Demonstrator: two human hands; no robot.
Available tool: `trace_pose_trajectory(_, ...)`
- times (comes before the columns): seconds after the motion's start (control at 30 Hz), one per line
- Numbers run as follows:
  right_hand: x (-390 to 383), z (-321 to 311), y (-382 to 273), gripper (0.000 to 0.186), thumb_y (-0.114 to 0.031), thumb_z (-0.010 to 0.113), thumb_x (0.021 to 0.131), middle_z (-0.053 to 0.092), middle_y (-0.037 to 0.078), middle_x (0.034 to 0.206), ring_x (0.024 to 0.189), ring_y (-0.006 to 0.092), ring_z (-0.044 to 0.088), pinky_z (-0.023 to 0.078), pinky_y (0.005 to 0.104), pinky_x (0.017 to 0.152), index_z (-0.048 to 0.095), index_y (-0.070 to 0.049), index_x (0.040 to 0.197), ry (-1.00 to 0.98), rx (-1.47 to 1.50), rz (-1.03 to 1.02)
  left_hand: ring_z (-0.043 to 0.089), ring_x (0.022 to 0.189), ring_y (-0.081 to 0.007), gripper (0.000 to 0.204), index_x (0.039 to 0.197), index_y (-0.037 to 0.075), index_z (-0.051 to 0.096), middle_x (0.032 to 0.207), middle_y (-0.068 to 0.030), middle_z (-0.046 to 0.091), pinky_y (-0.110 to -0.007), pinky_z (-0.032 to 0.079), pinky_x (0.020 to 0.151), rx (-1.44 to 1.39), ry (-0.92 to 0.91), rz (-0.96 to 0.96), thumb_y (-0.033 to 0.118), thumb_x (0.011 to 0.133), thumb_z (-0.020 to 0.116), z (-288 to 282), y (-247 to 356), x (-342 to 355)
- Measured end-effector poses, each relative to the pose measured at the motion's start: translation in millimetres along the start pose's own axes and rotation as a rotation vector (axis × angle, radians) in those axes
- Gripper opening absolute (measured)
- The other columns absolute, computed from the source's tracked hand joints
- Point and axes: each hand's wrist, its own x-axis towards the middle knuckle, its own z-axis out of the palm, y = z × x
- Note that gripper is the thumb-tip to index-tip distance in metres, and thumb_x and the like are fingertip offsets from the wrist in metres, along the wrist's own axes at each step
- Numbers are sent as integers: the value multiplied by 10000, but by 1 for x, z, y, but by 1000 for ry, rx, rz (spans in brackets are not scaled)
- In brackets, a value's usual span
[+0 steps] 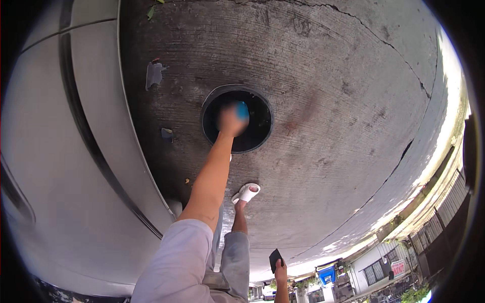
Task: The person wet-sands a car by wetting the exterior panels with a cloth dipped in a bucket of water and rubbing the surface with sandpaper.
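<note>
A round black bucket (272, 117) stands on the concrete, dark inside, with a few pale specks in it. My left hand (231, 122) is over its mouth or inside it, smeared by blur. A light-blue thing (242, 110) sits in the fingers, its kind too blurred to tell. The left arm wears a white sleeve (177, 250). Low in the view, my right hand (280, 272) grips a thin, flat, black piece (275, 258) by one end, apart from the bucket; I cannot make out what it is.
A silver-grey car body (96, 101) with a dark trim strip fills the left side. My foot in a white slide (247, 193) is just below the bucket. Grey scraps (154, 74) lie near the car. Cracks cross the concrete; a metal fence (444, 214) runs at lower right.
</note>
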Motion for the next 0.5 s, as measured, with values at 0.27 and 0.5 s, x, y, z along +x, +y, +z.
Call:
trace_pose_trajectory(0.27, -41, 31, -31, 541, -445, 525, 988, 658, 145, 1042, 980, 247, 579, 447, 380, 886, 602, 35, 1225, -80, -136, 167, 470, 1313, -364, 765, 1461, 175, 394, 1445, -197, 444, -438, 440, 1063, 392, -177, -17, 274, 795, 758, 39, -92, 89)
trace_pose_trajectory(0.5, -45, 14, -192, 497, -310, 476, 1026, 606, 169, 1259, 1155, 243, 556, 411, 346, 1006, 488, 39, 1380, -187, 132, -137, 509, 1250, -424, 658, 1381, 145, 489, 1423, -190, 467, -461, 461, 1021, 149, -212, 137, 94, 764, 713, -87, -54, 6)
